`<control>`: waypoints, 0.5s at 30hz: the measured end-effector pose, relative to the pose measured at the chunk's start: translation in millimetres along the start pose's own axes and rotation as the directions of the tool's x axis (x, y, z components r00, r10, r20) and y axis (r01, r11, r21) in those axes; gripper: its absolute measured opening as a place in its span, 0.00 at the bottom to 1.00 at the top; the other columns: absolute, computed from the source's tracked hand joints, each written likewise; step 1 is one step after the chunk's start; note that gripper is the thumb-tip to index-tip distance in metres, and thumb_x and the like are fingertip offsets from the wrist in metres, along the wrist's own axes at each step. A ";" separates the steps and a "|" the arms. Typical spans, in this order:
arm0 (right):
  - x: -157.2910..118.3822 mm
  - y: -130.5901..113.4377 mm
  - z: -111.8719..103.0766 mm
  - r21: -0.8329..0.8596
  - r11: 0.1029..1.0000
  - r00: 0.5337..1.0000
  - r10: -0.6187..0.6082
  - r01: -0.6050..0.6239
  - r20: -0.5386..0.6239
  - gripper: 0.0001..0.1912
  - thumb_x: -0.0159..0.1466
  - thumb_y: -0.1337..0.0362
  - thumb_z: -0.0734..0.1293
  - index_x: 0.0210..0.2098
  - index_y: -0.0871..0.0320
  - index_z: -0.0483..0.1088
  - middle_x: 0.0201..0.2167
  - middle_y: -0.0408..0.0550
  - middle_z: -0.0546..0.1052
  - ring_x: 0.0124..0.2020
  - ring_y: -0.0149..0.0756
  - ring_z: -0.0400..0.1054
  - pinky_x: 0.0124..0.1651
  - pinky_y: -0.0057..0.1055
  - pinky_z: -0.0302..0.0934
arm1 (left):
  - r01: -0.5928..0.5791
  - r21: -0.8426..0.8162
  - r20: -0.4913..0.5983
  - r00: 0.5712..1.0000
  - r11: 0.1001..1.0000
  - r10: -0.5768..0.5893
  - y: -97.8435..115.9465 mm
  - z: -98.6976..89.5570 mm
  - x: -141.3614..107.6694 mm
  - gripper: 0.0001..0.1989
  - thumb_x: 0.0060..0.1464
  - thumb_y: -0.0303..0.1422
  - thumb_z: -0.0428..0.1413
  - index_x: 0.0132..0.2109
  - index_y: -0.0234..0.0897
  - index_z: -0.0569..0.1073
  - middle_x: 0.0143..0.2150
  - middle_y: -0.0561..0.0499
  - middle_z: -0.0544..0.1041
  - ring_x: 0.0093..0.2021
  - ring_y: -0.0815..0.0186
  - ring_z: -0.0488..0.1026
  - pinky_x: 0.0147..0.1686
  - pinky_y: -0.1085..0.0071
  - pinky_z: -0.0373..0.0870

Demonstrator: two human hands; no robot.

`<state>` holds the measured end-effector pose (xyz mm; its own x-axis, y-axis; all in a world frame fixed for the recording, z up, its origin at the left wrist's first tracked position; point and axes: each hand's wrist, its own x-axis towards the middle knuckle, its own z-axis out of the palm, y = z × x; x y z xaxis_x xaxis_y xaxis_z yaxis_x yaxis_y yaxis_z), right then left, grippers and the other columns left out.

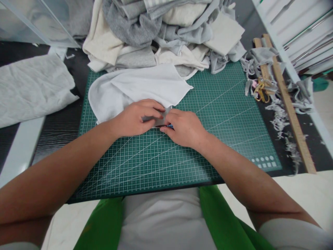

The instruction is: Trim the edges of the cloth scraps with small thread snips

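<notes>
A light grey piece of cloth (145, 81) lies loosely folded on the green cutting mat (208, 159). My left hand (136, 118) rests on the cloth's near edge, its fingers stretched out and the thumb apart. Close beside it, my right hand (184, 127) is closed around a small thin tool (169, 126) with a blue part and a slim dark tip. The tip points left along the cloth's edge, under my left fingertips. Most of the tool is hidden in my fingers, so its exact kind does not show.
A heap of grey and cream fabric (145, 31) covers the mat's far edge. Another grey cloth (31, 86) lies at left, near a clear plastic bin (47, 21). Gold-handled scissors (261, 91), wooden rulers (291, 111) and fabric scraps (279, 118) sit at right.
</notes>
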<state>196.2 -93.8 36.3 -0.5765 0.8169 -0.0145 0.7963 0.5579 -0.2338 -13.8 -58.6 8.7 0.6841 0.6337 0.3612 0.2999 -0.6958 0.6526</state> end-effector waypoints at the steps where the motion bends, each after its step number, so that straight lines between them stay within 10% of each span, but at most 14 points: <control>1: 0.1 0.3 0.0 0.004 1.000 1.000 0.001 -0.001 -0.002 0.11 0.66 0.57 0.65 0.36 0.58 0.73 0.40 0.48 0.78 0.36 0.38 0.72 0.32 0.34 0.53 | 0.017 -0.011 -0.003 1.000 1.000 -0.017 0.6 -2.8 -1.2 0.11 0.56 0.26 0.54 0.43 0.38 0.78 0.52 0.47 0.77 0.53 0.63 0.75 0.56 0.63 0.72; 15: -4.9 14.6 -0.3 0.121 0.992 1.000 -0.021 0.021 -0.003 0.11 0.63 0.55 0.68 0.36 0.57 0.72 0.38 0.47 0.77 0.36 0.37 0.69 0.36 0.32 0.56 | -0.065 0.189 0.158 0.987 0.980 0.035 -17.9 -18.4 -7.7 0.14 0.61 0.36 0.56 0.52 0.43 0.77 0.60 0.45 0.73 0.64 0.55 0.65 0.66 0.49 0.61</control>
<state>210.7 -89.5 33.2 -0.5923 0.8057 -0.0063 0.7560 0.5529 -0.3504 -36.6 -44.8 6.5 0.7909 0.5471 0.2740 0.3746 -0.7870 0.4901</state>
